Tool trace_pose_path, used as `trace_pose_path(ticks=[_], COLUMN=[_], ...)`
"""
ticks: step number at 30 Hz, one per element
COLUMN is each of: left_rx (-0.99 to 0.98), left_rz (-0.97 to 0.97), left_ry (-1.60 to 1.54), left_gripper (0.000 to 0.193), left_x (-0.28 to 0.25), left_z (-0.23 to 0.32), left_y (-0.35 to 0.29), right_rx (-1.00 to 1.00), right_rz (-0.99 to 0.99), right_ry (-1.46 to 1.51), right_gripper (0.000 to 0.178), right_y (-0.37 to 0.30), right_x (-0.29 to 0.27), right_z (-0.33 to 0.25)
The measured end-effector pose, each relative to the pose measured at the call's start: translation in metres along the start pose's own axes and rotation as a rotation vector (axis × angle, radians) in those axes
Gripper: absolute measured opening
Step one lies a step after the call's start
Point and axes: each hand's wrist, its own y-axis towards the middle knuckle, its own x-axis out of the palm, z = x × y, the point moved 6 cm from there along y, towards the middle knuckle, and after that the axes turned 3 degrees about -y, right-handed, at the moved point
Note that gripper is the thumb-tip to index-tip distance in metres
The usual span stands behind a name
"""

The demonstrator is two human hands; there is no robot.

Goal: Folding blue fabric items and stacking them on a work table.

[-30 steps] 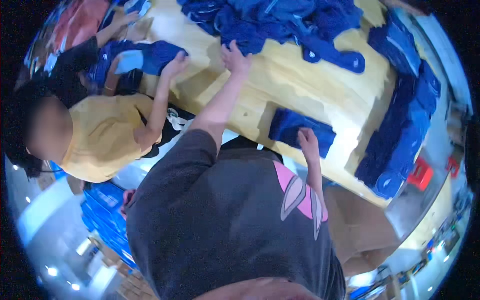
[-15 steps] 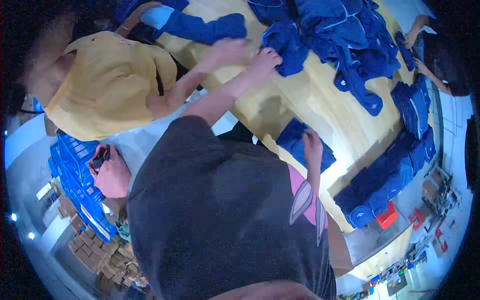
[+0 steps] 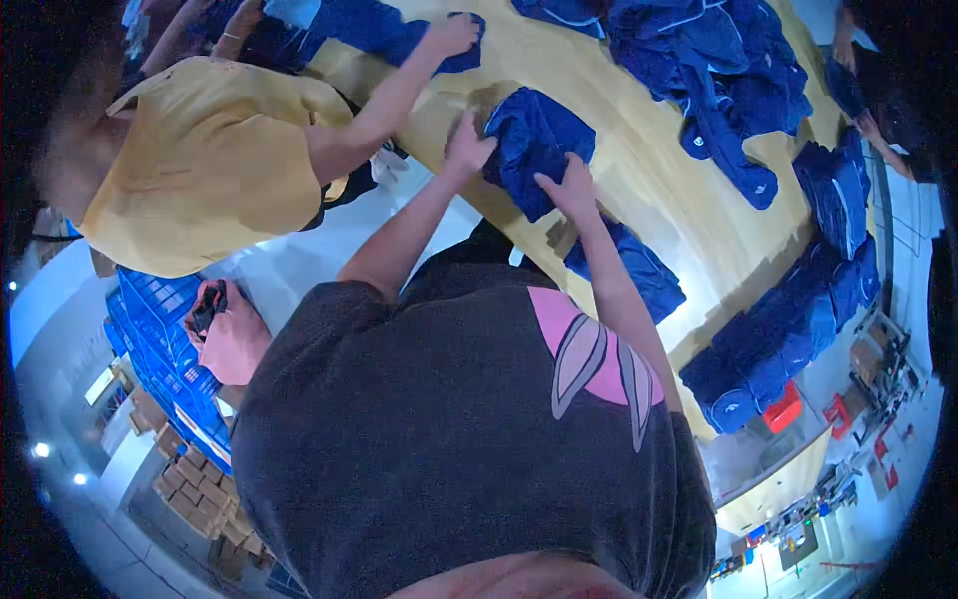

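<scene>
A dark blue cloth garment (image 3: 544, 140), partly bunched, lies over the wooden table in front of me. My left hand (image 3: 469, 150) grips its left edge between thumb and fingers. At its near right edge my right hand (image 3: 573, 192) has hold of the cloth, thumb and forefinger apart and the other fingers partly hidden. Under my right forearm rests a folded blue garment (image 3: 639, 275) near the table's edge, partly covered by the arm.
Loose blue garments (image 3: 699, 60) are heaped at the far side of the table (image 3: 639, 170). Folded blue stacks (image 3: 778, 349) line its right side. At left, a co-worker in a yellow top (image 3: 210, 160) touches a blue garment (image 3: 399, 40); another person's arm (image 3: 883, 145) shows at far right.
My left hand has drawn the garment nearer from the far heap. My right hand has left the folded garment and moved up onto this one. The co-worker's hand has moved back to their garment.
</scene>
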Motion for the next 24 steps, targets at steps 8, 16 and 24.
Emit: trace_pose_path(ticks=[8, 16, 24], left_rx=[-0.274, 0.222, 0.309], left_rz=[-0.44, -0.14, -0.638], left_ry=[-0.08, -0.658, -0.549], left_gripper=[0.026, 0.028, 0.031], left_x=[0.023, -0.01, 0.005], left_z=[0.001, 0.105, 0.224], left_y=[0.026, 0.042, -0.018], right_rx=[0.273, 0.128, 0.5], right_rz=[-0.124, 0.224, 0.031], right_ry=[0.469, 0.831, 1.237], right_gripper=[0.017, 0.006, 0.014], right_y=[0.008, -0.002, -0.021], right_x=[-0.028, -0.154, -0.133], right_z=[-0.028, -0.035, -0.071])
